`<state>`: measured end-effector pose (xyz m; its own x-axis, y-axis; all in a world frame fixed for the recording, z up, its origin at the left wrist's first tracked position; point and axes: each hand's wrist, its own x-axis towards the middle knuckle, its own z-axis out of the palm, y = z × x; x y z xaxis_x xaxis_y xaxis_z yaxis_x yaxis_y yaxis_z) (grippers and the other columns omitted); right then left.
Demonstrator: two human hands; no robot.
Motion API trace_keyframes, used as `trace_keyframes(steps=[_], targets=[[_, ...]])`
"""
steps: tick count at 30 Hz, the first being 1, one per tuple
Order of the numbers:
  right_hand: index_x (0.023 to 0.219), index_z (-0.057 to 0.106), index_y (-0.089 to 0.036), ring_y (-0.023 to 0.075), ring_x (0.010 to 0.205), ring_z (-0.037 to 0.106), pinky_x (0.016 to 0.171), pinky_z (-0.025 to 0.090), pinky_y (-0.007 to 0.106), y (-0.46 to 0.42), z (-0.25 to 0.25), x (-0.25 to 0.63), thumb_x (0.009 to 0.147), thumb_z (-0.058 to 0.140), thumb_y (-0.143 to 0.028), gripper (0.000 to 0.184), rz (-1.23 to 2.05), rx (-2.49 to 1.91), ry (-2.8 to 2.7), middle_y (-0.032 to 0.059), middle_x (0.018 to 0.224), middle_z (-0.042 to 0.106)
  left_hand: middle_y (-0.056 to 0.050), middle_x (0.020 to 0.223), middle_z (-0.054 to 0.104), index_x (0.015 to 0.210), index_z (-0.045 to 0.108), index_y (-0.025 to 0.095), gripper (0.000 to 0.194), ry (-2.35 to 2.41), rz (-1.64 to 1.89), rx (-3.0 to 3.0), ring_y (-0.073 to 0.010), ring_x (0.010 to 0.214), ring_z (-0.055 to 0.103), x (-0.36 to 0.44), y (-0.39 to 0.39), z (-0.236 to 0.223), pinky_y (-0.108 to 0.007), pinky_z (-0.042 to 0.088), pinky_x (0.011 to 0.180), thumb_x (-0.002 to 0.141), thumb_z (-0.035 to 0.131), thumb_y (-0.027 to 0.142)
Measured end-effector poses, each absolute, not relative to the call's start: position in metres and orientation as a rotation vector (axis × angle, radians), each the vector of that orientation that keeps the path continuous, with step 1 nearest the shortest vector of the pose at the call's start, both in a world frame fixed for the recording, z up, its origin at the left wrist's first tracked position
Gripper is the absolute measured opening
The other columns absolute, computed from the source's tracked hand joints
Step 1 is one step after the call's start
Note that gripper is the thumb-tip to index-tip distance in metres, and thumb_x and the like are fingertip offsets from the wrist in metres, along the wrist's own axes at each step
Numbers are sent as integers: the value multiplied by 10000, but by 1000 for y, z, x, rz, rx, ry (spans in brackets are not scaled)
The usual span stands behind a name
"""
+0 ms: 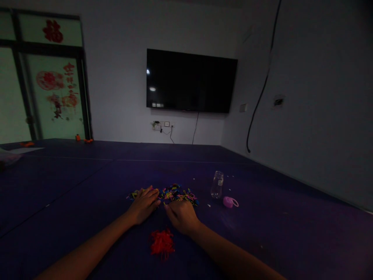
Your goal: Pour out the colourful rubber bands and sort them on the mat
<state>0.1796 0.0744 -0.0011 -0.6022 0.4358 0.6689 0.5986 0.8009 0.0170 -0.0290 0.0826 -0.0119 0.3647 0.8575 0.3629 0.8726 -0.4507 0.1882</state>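
Observation:
A loose heap of multicoloured hair ties [171,191], in yellow, blue, pink and black, lies on the purple table top. My left hand [145,203] rests flat over the left part of the heap, its fingers stretched out, and hides some of the ties. At the near right edge of the heap, my right hand [184,216] is closed with its fingers curled down. A small yellowish bit shows by its thumb tip; what the fingers hold is hidden. Closer to me, between my forearms, lies a separate pile of red hair ties [162,243].
Right of the heap stands a clear bottle [217,185] without a lid, beside a pink cap with a loop [228,202]. White scraps [209,205] dot the purple table [256,237]. Orange objects [88,140] sit at the far left edge. A television [190,81] hangs on the wall.

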Motion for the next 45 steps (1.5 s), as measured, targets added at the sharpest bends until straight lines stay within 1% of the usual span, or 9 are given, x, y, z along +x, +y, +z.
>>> trace_keyframes(steps=[5,10,14,19,27,34,39,42,45], targets=[[621,551,-176,110,498,545,489,229,274,73,0,180,936,347,-261,385,-338,-745,-2342,19,577,624,-82,1200,621,1150,606,221,357,-1431,-791,-2505,-266,1215,464,-30,81,-15,-532,282,1041,936,397,417],[642,574,-177,112,521,561,491,236,272,70,1,177,930,358,-257,370,-352,-727,-2360,19,602,639,-68,1194,614,1148,597,235,352,-1407,-771,-2495,-242,1193,473,-28,74,-10,-505,270,1058,941,386,427],[644,578,-173,110,532,568,493,242,266,69,2,176,934,350,-248,377,-369,-717,-2364,22,603,638,-79,1302,542,1168,589,236,391,-1478,-705,-2473,-269,1273,396,-30,75,-10,-481,290,1053,930,386,471],[634,577,-170,111,530,568,491,242,269,69,3,175,934,349,-240,384,-367,-695,-2374,24,596,634,-82,1413,435,1185,560,223,444,-1671,-561,-2536,-308,1348,277,-30,77,-7,-529,246,1062,925,355,519],[639,591,-165,100,517,551,495,231,268,69,2,175,921,383,-235,357,-374,-698,-2384,19,595,637,-79,1308,539,1177,537,217,432,-1672,-599,-2605,-294,1331,309,-27,73,-2,-553,189,1074,944,299,491],[649,592,-163,97,516,543,493,217,262,70,1,174,927,377,-239,360,-354,-693,-2392,18,597,633,-89,1401,443,1217,500,219,465,-1708,-561,-2620,-313,1367,226,-31,79,-7,-575,161,1070,936,283,519],[639,588,-163,102,513,543,480,203,266,72,1,174,930,379,-255,369,-366,-719,-2410,21,597,635,-91,1246,566,1027,565,208,408,-1704,-625,-2607,-304,1300,349,-27,76,-2,-549,221,1051,931,297,501],[642,591,-164,99,510,541,481,204,264,73,0,174,932,380,-261,371,-373,-715,-2410,21,593,633,-84,1124,615,1010,559,208,347,-1653,-736,-2576,-276,1173,479,-27,75,-1,-506,291,1023,924,328,452],[638,587,-162,99,514,543,486,206,261,73,-1,175,934,383,-271,375,-378,-703,-2402,22,584,628,-89,1124,610,1047,560,204,334,-1619,-802,-2564,-254,1109,520,-28,75,-2,-457,341,998,920,340,421]])
